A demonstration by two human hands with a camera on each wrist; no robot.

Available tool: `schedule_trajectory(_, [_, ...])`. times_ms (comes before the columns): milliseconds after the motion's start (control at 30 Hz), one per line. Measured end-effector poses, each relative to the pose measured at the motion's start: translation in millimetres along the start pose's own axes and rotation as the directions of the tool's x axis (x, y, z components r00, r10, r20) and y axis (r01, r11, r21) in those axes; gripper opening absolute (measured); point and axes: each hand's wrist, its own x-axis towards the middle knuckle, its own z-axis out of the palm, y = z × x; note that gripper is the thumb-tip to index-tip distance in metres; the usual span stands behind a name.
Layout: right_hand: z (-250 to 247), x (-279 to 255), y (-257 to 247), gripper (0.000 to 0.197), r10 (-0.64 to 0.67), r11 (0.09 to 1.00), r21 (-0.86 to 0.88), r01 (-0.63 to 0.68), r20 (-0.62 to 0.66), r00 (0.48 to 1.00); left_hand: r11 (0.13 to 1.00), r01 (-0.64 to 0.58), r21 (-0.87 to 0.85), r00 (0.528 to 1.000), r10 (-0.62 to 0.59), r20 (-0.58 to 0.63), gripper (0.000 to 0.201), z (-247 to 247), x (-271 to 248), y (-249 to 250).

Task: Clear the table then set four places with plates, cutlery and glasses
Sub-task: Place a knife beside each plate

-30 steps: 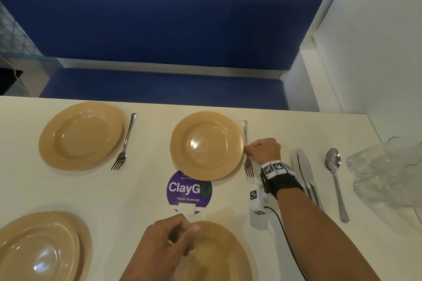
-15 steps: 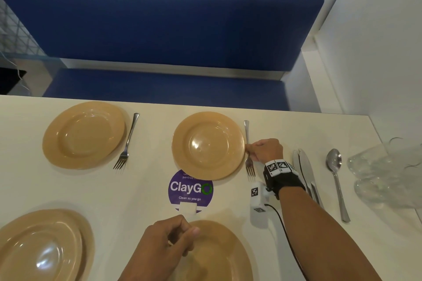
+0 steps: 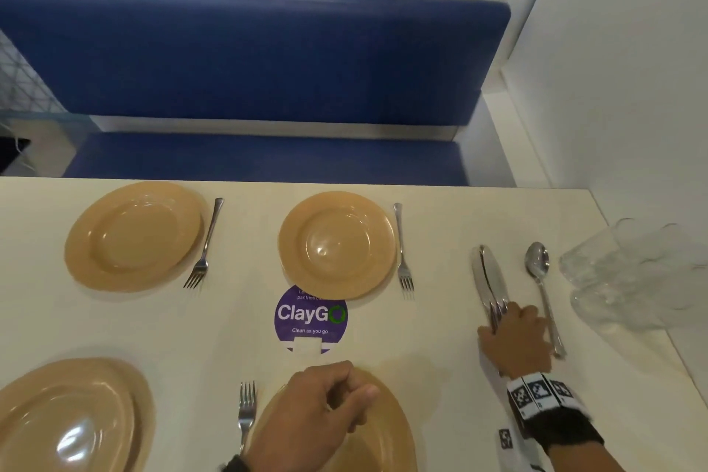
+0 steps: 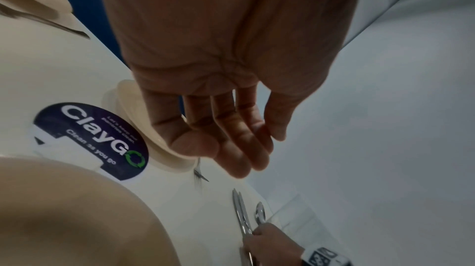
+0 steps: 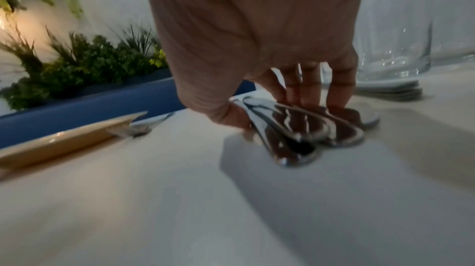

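Two tan plates (image 3: 134, 238) (image 3: 337, 245) sit at the far side, each with a fork (image 3: 203, 245) (image 3: 402, 249) to its right. My right hand (image 3: 494, 322) (image 5: 270, 114) pinches the handle ends of a small pile of cutlery (image 3: 486, 276) (image 5: 303, 128) lying on the table, thumb on the left side and fingers on top. A single spoon (image 3: 540, 280) lies just right of it. My left hand (image 3: 360, 395) (image 4: 244, 148) hovers over the near middle plate (image 3: 390, 429), fingers loosely curled and empty. A third fork (image 3: 247, 410) lies left of that plate.
Clear glasses (image 3: 632, 272) stand at the table's right edge by the wall. Stacked tan plates (image 3: 72, 418) sit at the near left. A purple ClayGo sticker (image 3: 310, 314) marks the table (image 3: 440, 234) centre. A blue bench (image 3: 249, 57) runs behind.
My right hand let go of the fork beside the far middle plate and moved right and back to the cutlery pile, taking its handles. The left hand stayed over the near plate.
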Motion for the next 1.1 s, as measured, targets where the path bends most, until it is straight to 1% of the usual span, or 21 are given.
schedule_trajectory(100, [12, -3, -9, 0.034, -0.009, 0.999, -0.034, 0.008, -0.050, 0.999, 0.999, -0.034, 0.020, 0.999, 0.034, 0.025, 0.025, 11, -7, 7])
schedule_trajectory(167, [10, -5, -15, 0.032, 0.000, 0.999, -0.046, -0.001, -0.026, 1.000, 0.998, -0.037, 0.043, 0.999, 0.035, 0.035, 0.029, 16, -15, 8])
schedule_trajectory(267, [10, -2, -18, 0.027, -0.028, 0.999, -0.047, 0.027, -0.022, 0.999, 0.998, -0.033, 0.056, 0.997, 0.030, 0.065, 0.035, 19, -25, 4])
schedule_trajectory(333, [14, 2, -17, 0.025, -0.037, 0.999, 0.009, 0.037, -0.051, 0.998, 0.999, -0.029, 0.030, 0.995, 0.026, 0.096, 0.031, 22, -31, 3])
schedule_trajectory(400, [17, 6, -16, 0.026, -0.050, 0.999, -0.005, 0.050, -0.067, 0.997, 1.000, -0.011, 0.006, 0.993, 0.010, 0.115, 0.030, 25, -37, 2])
schedule_trajectory(467, [17, 7, -18, 0.027, -0.025, 0.999, -0.022, 0.024, -0.041, 0.999, 1.000, -0.003, 0.001, 0.992, 0.003, 0.129, 0.032, 27, -42, 2])
schedule_trajectory(600, [16, 2, -21, 0.026, 0.078, 0.995, 0.059, -0.078, -0.006, 0.997, 1.000, -0.010, -0.014, 0.990, 0.012, 0.142, 0.026, 29, -48, 0])
schedule_trajectory(667, [11, -4, -18, 0.025, 0.089, 0.989, 0.115, -0.093, 0.034, 0.995, 0.999, -0.010, -0.040, 0.990, 0.016, 0.142, 0.024, 27, -49, -1])
schedule_trajectory(767, [-4, -24, -7, 0.021, 0.078, 0.959, 0.263, -0.107, 0.118, 0.990, 0.997, -0.040, -0.062, 0.990, 0.048, 0.129, 0.023, 24, -51, -6])
schedule_trajectory(833, [-17, -46, -2, 0.019, 0.013, 0.931, 0.359, -0.067, 0.152, 0.988, 0.998, -0.027, -0.065, 0.992, 0.035, 0.122, 0.021, 21, -49, -8])
schedule_trajectory(900, [-32, -80, -6, 0.014, -0.112, 0.872, 0.488, 0.046, 0.108, 0.988, 0.995, 0.014, -0.101, 0.992, -0.001, 0.126, 0.020, 23, -43, -11])
schedule_trajectory(967, [-46, -121, -22, 0.013, -0.249, 0.810, 0.569, 0.145, 0.108, 0.962, 0.977, 0.103, -0.188, 0.989, -0.081, 0.122, 0.028, 26, -35, -10])
schedule_trajectory(1000, [-53, -141, -34, 0.014, -0.321, 0.779, 0.600, 0.183, 0.131, 0.938, 0.943, 0.177, -0.281, 0.981, -0.147, 0.127, 0.034, 28, -31, -8])
schedule_trajectory(1033, [-58, -158, -47, 0.015, -0.398, 0.740, 0.635, 0.223, 0.145, 0.906, 0.884, 0.253, -0.393, 0.966, -0.209, 0.153, 0.038, 31, -28, -3])
schedule_trajectory(1067, [-61, -172, -60, 0.016, -0.464, 0.692, 0.677, 0.251, 0.152, 0.873, 0.798, 0.317, -0.513, 0.948, -0.249, 0.199, 0.040, 33, -26, 3])
schedule_trajectory(1100, [-63, -185, -73, 0.016, -0.515, 0.638, 0.728, 0.253, 0.159, 0.842, 0.702, 0.362, -0.614, 0.932, -0.264, 0.248, 0.042, 34, -24, 9])
